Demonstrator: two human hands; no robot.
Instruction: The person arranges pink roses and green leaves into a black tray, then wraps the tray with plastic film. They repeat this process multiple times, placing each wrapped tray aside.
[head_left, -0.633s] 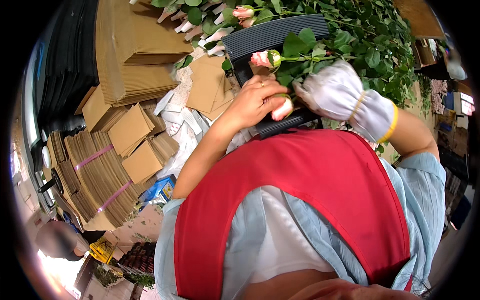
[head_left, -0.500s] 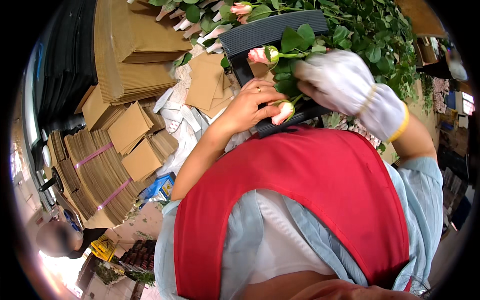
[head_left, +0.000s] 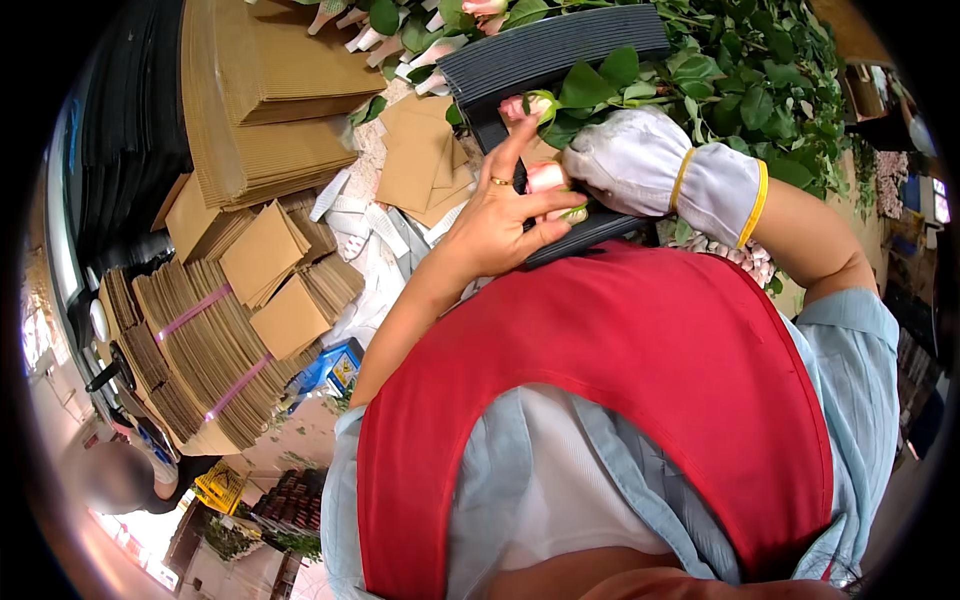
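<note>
My left hand [head_left: 500, 215] is bare, with a ring, and its fingers are spread over the near end of a dark ridged tray [head_left: 590, 240]. Its index finger reaches to a pink rose [head_left: 520, 106] at the far side. A second pink rose [head_left: 546, 178] lies between its fingers, and another bloom [head_left: 574, 213] with green sepals shows by the thumb. My right hand [head_left: 635, 160], in a white glove with yellow trim, is closed just right of these blooms. Its fingertips curl under, so what they grip is hidden. Brown cardboard shows inside the tray.
Leafy rose stems [head_left: 740, 90] are heaped at the far right. Wrapped roses [head_left: 435, 65] lie beyond the tray. Cardboard sheets [head_left: 420, 150], tall cardboard stacks [head_left: 280, 60] and strapped bundles [head_left: 195, 330] fill the left. A blue box [head_left: 340, 368] is by my left forearm. A person [head_left: 120, 475] is at lower left.
My left fingers have spread from a pinch near one rose and reach farther out. The gloved right hand has come left and nearer to me. A second bloom now shows between the hands.
</note>
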